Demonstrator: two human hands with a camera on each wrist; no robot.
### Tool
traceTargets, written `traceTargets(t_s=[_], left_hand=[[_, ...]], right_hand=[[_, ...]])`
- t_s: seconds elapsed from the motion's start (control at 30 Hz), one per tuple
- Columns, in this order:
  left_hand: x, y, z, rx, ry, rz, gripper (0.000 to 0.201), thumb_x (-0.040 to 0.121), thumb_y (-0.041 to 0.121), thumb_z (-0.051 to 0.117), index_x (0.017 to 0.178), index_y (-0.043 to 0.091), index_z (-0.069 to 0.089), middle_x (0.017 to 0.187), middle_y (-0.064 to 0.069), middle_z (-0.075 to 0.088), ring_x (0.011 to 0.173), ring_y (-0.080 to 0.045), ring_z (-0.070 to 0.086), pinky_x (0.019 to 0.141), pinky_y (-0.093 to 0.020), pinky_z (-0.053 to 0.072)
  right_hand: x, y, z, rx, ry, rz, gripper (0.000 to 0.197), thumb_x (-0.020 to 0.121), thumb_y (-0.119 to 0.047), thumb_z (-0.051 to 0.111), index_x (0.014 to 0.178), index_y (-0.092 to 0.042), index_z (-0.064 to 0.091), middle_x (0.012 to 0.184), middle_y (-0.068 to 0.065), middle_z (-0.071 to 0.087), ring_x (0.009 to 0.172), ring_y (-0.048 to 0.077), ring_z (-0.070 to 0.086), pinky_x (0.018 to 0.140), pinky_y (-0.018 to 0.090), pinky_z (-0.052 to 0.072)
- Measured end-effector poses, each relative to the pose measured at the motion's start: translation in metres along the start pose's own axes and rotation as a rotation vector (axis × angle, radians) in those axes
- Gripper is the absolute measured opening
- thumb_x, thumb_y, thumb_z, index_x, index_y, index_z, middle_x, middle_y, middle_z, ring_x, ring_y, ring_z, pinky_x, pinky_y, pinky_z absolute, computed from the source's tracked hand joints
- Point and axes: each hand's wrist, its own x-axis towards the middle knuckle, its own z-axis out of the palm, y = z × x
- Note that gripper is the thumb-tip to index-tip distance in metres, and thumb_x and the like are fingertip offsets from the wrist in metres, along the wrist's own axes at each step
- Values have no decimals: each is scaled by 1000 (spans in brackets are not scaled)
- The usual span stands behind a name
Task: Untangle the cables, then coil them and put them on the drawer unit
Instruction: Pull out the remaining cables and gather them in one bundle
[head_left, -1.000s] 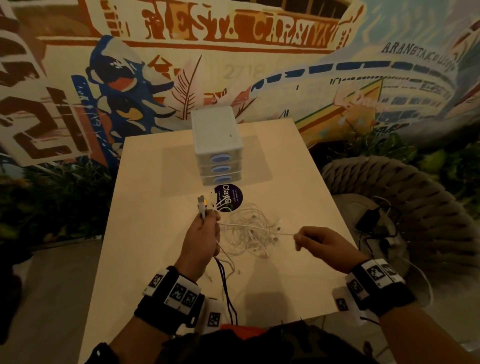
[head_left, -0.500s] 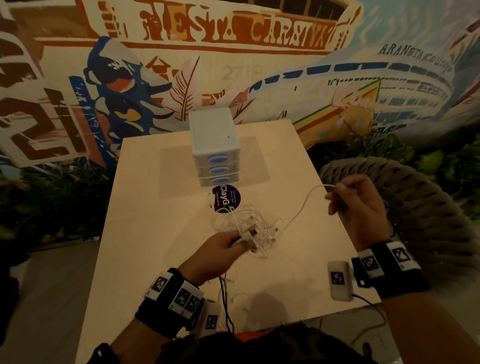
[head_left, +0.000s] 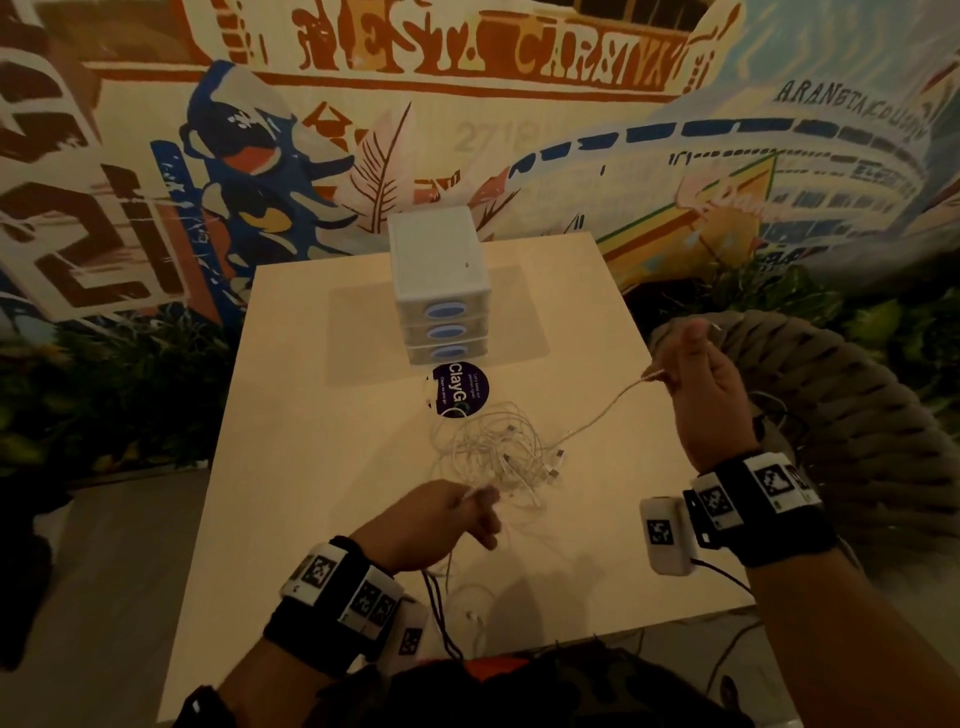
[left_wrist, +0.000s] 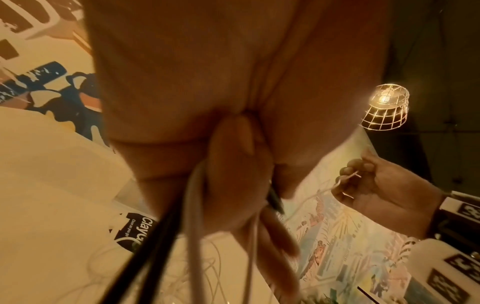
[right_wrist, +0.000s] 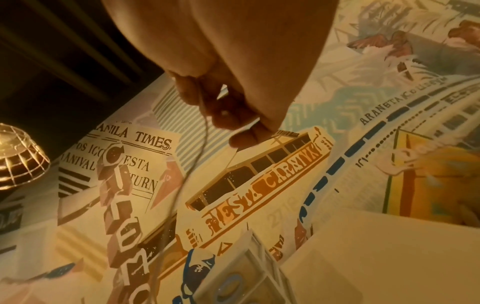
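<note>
A tangle of thin white cables (head_left: 498, 457) lies on the pale wooden table (head_left: 311, 467), in front of the white drawer unit (head_left: 439, 280) with blue handles. My left hand (head_left: 441, 519) grips a bundle of white and black cables (left_wrist: 192, 205) at the near edge of the tangle. My right hand (head_left: 691, 374) is raised to the right of the table and pinches one white cable (head_left: 602, 415), which runs taut down into the tangle. The same cable (right_wrist: 200, 148) hangs from the right hand's fingers (right_wrist: 228, 115) in the right wrist view.
A round dark sticker (head_left: 460, 389) lies on the table between the drawer unit and the tangle. A woven chair (head_left: 857, 415) with black cables on it stands right of the table. A painted mural wall (head_left: 519, 130) rises behind. A caged lamp (left_wrist: 384, 109) hangs above.
My right hand has drawn its white cable up and out to the right, away from the tangle. My left hand has come down from in front of the sticker to the tangle's near edge.
</note>
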Motion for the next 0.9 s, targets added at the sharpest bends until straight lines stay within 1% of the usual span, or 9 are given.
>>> traceTargets(t_s=[0.07, 0.1, 0.2, 0.3, 0.4, 0.5, 0.63, 0.73, 0.9], left_hand=[[0, -1, -2, -62, 207, 28, 59, 107, 53, 32, 85, 17, 73, 86, 6, 77, 78, -6, 66, 79, -31, 48], [1, -2, -3, -121, 285, 32, 58, 107, 51, 33, 84, 14, 71, 82, 3, 75, 65, -4, 62, 71, -30, 45], [-1, -1, -8, -279, 323, -20, 55, 107, 49, 35, 90, 13, 72, 76, -2, 72, 43, -3, 45, 50, -24, 36], [-3, -4, -12, -231, 262, -72, 54, 106, 54, 35, 97, 19, 75, 82, -2, 77, 39, -6, 40, 47, -23, 34], [-4, -9, -13, -270, 184, -122, 53, 105, 56, 36, 108, 17, 72, 87, -2, 79, 38, -11, 32, 39, -22, 28], [-4, -10, -10, -313, 244, -114, 53, 107, 52, 37, 99, 11, 70, 84, -3, 78, 38, -12, 32, 38, -21, 28], [-1, -6, -7, -300, 378, -74, 57, 105, 53, 39, 74, 12, 62, 58, 2, 53, 43, -11, 36, 48, -29, 28], [-1, -3, -5, -479, 357, -85, 62, 96, 69, 44, 75, 12, 58, 53, 3, 37, 47, -15, 28, 50, -28, 22], [-11, 3, -4, -528, 269, 122, 76, 72, 90, 50, 80, 14, 48, 60, 9, 31, 49, -10, 24, 49, -29, 23]], right_hand=[[0, -1, -3, 58, -24, 94, 56, 96, -66, 37, 70, -24, 61, 70, 1, 57, 69, 19, 59, 72, 36, 56], [-1, -4, -4, 121, -40, 181, 57, 102, -58, 33, 72, -18, 59, 67, 3, 56, 64, 20, 58, 65, 40, 57], [-3, -14, -8, 244, -72, 334, 53, 109, -39, 29, 62, -24, 49, 57, -3, 39, 44, 14, 36, 39, 24, 37], [0, -21, -22, 260, 18, 280, 50, 108, -36, 31, 60, -27, 42, 56, -7, 28, 42, 10, 20, 40, 15, 18], [8, -28, -38, 236, 152, 161, 43, 108, -36, 32, 67, -27, 44, 56, -6, 28, 42, 12, 18, 40, 18, 16], [8, -27, -36, 126, 164, 81, 40, 109, -36, 32, 73, -27, 46, 55, -6, 32, 40, 13, 23, 38, 20, 20], [-12, -5, -10, 12, -91, 158, 38, 110, -36, 32, 81, -22, 53, 52, -9, 35, 40, 9, 27, 40, 19, 25], [-37, 14, 12, -81, -309, 187, 38, 104, -49, 37, 87, -21, 57, 53, -10, 34, 42, 9, 26, 41, 21, 26], [-67, 20, 51, -79, -557, 244, 29, 101, -30, 36, 90, -13, 57, 57, -6, 34, 46, 11, 28, 44, 25, 25]])
